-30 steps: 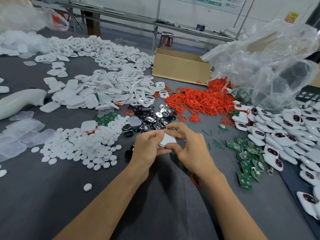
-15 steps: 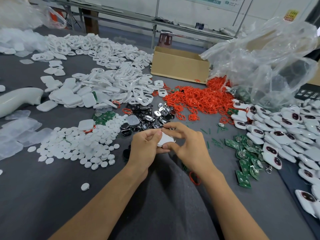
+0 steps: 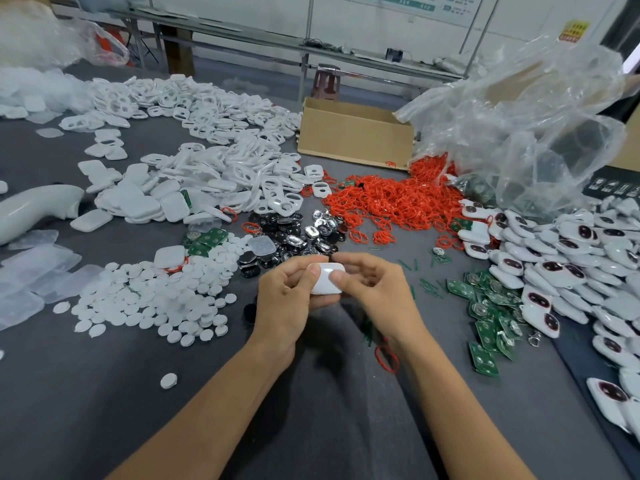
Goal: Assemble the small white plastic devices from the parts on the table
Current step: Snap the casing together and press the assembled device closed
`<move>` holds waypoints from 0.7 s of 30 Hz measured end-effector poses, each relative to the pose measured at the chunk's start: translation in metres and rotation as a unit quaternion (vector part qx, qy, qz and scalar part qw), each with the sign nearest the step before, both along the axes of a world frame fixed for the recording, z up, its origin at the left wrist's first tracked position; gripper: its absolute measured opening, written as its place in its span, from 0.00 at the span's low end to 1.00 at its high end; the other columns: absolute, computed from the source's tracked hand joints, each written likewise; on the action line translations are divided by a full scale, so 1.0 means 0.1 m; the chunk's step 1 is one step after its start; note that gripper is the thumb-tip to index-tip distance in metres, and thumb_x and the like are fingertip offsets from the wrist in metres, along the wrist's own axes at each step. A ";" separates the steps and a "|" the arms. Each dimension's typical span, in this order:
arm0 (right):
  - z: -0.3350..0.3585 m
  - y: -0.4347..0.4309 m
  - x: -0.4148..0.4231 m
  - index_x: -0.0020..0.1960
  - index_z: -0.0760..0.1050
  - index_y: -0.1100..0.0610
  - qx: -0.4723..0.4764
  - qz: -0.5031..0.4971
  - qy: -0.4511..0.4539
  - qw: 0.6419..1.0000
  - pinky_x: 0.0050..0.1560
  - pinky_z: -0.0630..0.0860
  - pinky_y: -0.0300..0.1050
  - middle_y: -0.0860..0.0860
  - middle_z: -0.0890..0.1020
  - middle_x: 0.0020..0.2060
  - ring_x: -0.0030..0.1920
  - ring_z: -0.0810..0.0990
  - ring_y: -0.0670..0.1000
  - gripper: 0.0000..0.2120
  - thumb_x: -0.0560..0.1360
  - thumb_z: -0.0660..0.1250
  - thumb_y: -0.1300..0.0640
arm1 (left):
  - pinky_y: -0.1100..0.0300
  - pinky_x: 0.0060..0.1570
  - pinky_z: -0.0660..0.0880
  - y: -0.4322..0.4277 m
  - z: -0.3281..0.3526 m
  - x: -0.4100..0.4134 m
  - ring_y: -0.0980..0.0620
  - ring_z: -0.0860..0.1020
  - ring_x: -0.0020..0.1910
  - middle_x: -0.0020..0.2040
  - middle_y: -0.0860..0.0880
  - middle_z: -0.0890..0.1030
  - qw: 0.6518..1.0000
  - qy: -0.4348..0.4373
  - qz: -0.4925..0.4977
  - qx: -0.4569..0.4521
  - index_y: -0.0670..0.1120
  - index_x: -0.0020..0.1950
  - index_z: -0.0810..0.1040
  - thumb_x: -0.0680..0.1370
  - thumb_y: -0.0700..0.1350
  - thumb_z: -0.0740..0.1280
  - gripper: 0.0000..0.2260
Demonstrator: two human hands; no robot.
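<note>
Both hands meet over the middle of the grey table around one small white plastic device (image 3: 325,280). My left hand (image 3: 287,303) grips it from the left, thumb on top and fingers curled underneath. My right hand (image 3: 375,289) pinches its right side, thumb pressed on the top face. The device's smooth white back faces up; its underside is hidden. Loose parts lie around: white round discs (image 3: 152,299), white shells (image 3: 207,181), red rings (image 3: 388,199), black and silver pieces (image 3: 294,233), green circuit boards (image 3: 491,317).
Several finished white devices (image 3: 561,258) with dark windows are heaped at the right. A cardboard box (image 3: 353,136) and a crumpled clear plastic bag (image 3: 540,123) stand behind. A white curved tool (image 3: 31,206) and clear covers (image 3: 31,268) lie at the left. One red ring (image 3: 386,358) lies beside my right wrist.
The device has turned in my hands, so more of its white top face shows. Both thumbs now press on top. The hands stay in the same place.
</note>
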State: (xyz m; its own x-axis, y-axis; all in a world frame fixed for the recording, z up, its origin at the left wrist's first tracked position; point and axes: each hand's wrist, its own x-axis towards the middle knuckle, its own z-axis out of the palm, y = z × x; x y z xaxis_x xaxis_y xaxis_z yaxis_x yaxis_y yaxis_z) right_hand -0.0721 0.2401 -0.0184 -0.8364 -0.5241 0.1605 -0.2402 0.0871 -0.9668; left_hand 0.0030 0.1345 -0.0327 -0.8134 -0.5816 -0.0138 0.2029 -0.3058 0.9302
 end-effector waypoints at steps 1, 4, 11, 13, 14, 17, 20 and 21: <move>0.00 0.01 0.00 0.53 0.80 0.59 0.000 0.020 -0.023 1.000 0.48 0.79 0.46 0.57 0.84 0.44 0.41 0.81 0.50 0.10 0.72 0.71 0.67 | 0.61 0.37 0.81 0.00 0.00 0.00 0.48 0.84 0.41 0.43 0.43 0.86 1.000 0.002 0.001 0.002 0.39 0.50 0.81 0.80 0.33 0.61 0.09; 0.01 0.01 0.01 0.49 0.80 0.59 0.004 0.037 -0.042 0.998 0.39 0.78 0.42 0.57 0.82 0.35 0.33 0.79 0.51 0.07 0.73 0.70 0.67 | 0.59 0.36 0.82 0.02 -0.01 -0.01 0.46 0.85 0.40 0.44 0.41 0.85 1.000 0.005 0.005 0.002 0.39 0.51 0.81 0.80 0.33 0.61 0.08; 0.01 -0.03 0.03 0.42 0.78 0.62 -0.003 -0.002 -0.059 0.998 0.32 0.66 0.39 0.54 0.74 0.28 0.29 0.69 0.49 0.04 0.73 0.69 0.69 | 0.60 0.36 0.82 0.04 -0.03 -0.01 0.48 0.85 0.40 0.44 0.41 0.85 1.000 0.004 0.008 -0.023 0.43 0.48 0.82 0.80 0.34 0.62 0.10; 0.01 -0.04 0.02 0.41 0.77 0.63 -0.014 -0.007 -0.081 0.997 0.33 0.65 0.42 0.55 0.75 0.29 0.32 0.69 0.52 0.04 0.72 0.69 0.70 | 0.60 0.35 0.81 0.05 -0.03 -0.01 0.48 0.85 0.39 0.44 0.42 0.85 1.000 0.009 0.006 -0.026 0.43 0.47 0.82 0.80 0.33 0.62 0.10; 0.00 -0.04 0.02 0.41 0.78 0.64 -0.017 -0.009 -0.089 0.996 0.33 0.64 0.42 0.56 0.75 0.29 0.32 0.69 0.52 0.04 0.72 0.69 0.70 | 0.61 0.35 0.81 0.05 -0.04 -0.01 0.49 0.85 0.39 0.43 0.42 0.85 1.000 0.011 0.005 -0.028 0.43 0.47 0.82 0.80 0.33 0.62 0.10; 0.00 -0.03 0.00 0.41 0.79 0.62 -0.022 -0.021 -0.084 0.996 0.33 0.65 0.43 0.56 0.76 0.29 0.30 0.70 0.52 0.04 0.71 0.70 0.70 | 0.62 0.37 0.81 0.04 -0.05 -0.02 0.48 0.85 0.41 0.45 0.42 0.85 1.000 0.015 -0.006 -0.020 0.43 0.50 0.82 0.80 0.35 0.63 0.09; 0.00 -0.05 0.02 0.43 0.82 0.59 -0.017 -0.064 0.032 0.997 0.36 0.74 0.41 0.51 0.82 0.33 0.33 0.78 0.49 0.05 0.70 0.72 0.68 | 0.63 0.42 0.80 0.06 -0.06 -0.07 0.49 0.84 0.47 0.52 0.43 0.84 0.999 0.027 -0.026 0.020 0.43 0.59 0.78 0.80 0.37 0.64 0.09; -0.01 -0.05 0.04 0.44 0.83 0.58 -0.005 -0.090 0.100 0.991 0.39 0.76 0.41 0.49 0.84 0.35 0.35 0.80 0.48 0.06 0.70 0.72 0.67 | 0.63 0.44 0.80 0.07 -0.06 -0.09 0.52 0.84 0.46 0.54 0.43 0.83 0.998 0.031 -0.025 0.045 0.43 0.62 0.76 0.79 0.38 0.65 0.11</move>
State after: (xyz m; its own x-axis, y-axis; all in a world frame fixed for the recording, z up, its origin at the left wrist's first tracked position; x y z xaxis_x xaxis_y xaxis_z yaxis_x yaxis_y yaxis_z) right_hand -0.0682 0.2351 -0.0193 -0.8672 -0.3662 0.3376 -0.4087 0.1360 -0.9025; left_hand -0.0062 0.1414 -0.0383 -0.8422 -0.5390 -0.0130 0.2417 -0.3988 0.8846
